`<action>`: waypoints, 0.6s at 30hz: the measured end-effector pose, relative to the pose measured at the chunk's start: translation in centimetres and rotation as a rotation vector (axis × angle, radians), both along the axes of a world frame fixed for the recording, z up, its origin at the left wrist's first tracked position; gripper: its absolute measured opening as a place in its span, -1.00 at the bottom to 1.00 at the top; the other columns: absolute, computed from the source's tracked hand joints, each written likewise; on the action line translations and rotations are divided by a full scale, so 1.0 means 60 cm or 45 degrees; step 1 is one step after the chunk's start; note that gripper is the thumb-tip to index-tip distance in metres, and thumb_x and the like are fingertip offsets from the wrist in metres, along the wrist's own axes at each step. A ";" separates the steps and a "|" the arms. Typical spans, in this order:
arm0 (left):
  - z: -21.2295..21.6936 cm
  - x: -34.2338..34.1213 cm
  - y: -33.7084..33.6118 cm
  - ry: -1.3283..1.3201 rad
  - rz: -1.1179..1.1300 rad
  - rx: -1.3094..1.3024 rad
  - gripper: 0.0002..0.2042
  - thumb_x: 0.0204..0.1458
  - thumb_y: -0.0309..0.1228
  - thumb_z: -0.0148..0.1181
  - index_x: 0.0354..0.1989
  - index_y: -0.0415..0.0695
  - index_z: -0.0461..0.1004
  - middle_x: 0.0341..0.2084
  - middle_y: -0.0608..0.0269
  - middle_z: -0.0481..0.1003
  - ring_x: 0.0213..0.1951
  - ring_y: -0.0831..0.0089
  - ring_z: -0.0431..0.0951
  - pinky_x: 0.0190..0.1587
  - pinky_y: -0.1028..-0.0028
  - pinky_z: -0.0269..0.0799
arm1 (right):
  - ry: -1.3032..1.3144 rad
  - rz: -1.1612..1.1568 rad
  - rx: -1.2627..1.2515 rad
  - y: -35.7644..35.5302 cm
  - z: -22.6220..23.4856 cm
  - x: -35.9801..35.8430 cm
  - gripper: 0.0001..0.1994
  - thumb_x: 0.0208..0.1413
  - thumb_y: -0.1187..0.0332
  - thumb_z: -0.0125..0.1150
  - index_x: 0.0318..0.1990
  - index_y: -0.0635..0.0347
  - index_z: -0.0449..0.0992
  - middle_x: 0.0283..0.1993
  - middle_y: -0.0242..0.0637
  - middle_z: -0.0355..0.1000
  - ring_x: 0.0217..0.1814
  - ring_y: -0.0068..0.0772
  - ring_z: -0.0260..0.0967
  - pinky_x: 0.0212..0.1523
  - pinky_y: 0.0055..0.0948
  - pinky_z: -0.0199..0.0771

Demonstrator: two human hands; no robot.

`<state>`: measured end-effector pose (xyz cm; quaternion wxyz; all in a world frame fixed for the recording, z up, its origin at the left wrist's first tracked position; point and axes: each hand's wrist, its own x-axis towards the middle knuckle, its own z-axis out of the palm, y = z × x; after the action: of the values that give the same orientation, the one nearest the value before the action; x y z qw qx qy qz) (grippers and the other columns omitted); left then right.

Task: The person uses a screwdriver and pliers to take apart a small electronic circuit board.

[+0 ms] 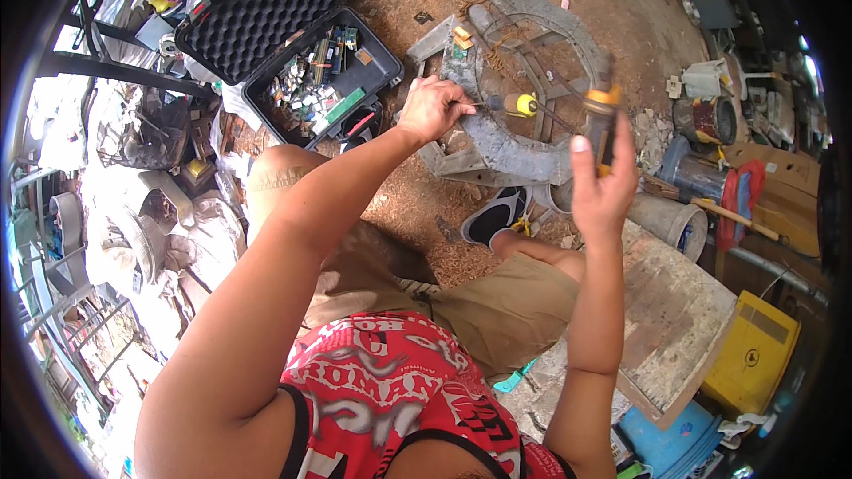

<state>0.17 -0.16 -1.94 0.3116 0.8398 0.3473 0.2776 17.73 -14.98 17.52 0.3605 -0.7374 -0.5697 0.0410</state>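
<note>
Two hands work mid-air above the grey metal ring frame [524, 137]: left hand [432, 109] pinches a thin rod on the yellow knob [525, 105] — right hand [603, 179] grips an orange-collared tool handle [602, 120]. Seemingly mid-fitting; aligning the parts likely follows.

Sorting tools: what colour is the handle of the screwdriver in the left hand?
Yellow screwdriver handle, head view.

**Harsh daylight, blown-out left edge**

Strong sun bleaches the left rim to white glare, while the right rim sinks into dark shadow. Fisheye bending curves the edges (a black vignette rings them). The raised right hand [602, 179] is slightly motion-blurred.
</note>
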 end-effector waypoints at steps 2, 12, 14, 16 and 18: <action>0.001 -0.004 -0.002 0.045 0.014 -0.021 -0.80 -0.03 -0.09 0.30 -0.43 0.08 0.60 -0.43 0.41 0.55 -0.23 0.30 0.47 -0.06 0.29 0.24 | 0.274 -0.136 -0.133 -0.013 -0.009 -0.005 -0.42 0.21 0.17 0.21 0.26 0.36 0.26 -0.06 -0.15 0.47 -0.09 -0.40 0.43 -0.04 -0.37 0.43; 0.162 0.007 0.033 -0.246 -0.186 0.459 -0.81 -0.06 -0.23 0.32 -0.46 -0.04 0.50 -0.46 0.31 0.49 -0.38 0.20 0.54 -0.30 0.27 0.41 | -0.148 0.106 -0.576 -0.021 -0.240 -0.014 -0.41 0.03 0.20 0.33 0.19 0.26 0.34 0.09 0.03 0.25 0.08 0.11 0.22 0.13 -0.06 0.26; 0.174 -0.001 0.027 -0.225 -0.197 0.429 -0.83 -0.05 -0.25 0.33 -0.43 -0.05 0.53 -0.46 0.31 0.48 -0.42 0.23 0.54 -0.37 0.30 0.44 | -0.219 0.144 -0.501 -0.029 -0.270 -0.008 -0.38 0.04 0.18 0.33 0.23 0.25 0.31 0.11 0.04 0.25 0.11 0.13 0.21 0.14 -0.06 0.26; 0.177 -0.005 0.024 -0.229 -0.238 0.447 -0.86 -0.03 -0.29 0.33 -0.39 -0.04 0.56 -0.45 0.33 0.48 -0.45 0.26 0.56 -0.46 0.34 0.48 | -0.184 0.146 -0.666 -0.025 -0.257 -0.005 -0.33 0.07 0.14 0.31 0.30 0.22 0.25 0.18 0.07 0.23 0.19 0.16 0.21 0.20 -0.07 0.24; 0.184 -0.005 0.024 -0.217 -0.279 0.498 -0.86 -0.03 -0.29 0.33 -0.39 -0.05 0.55 -0.44 0.33 0.49 -0.45 0.25 0.56 -0.45 0.33 0.48 | -0.116 0.094 -0.431 -0.024 -0.237 -0.001 -0.33 0.10 0.15 0.30 0.32 0.21 0.22 0.20 0.10 0.22 0.22 0.14 0.20 0.22 -0.10 0.22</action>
<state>-0.14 1.26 9.11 0.1995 0.8904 0.1662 0.3739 17.69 -16.45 3.32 0.2031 -0.7673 -0.5971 0.1160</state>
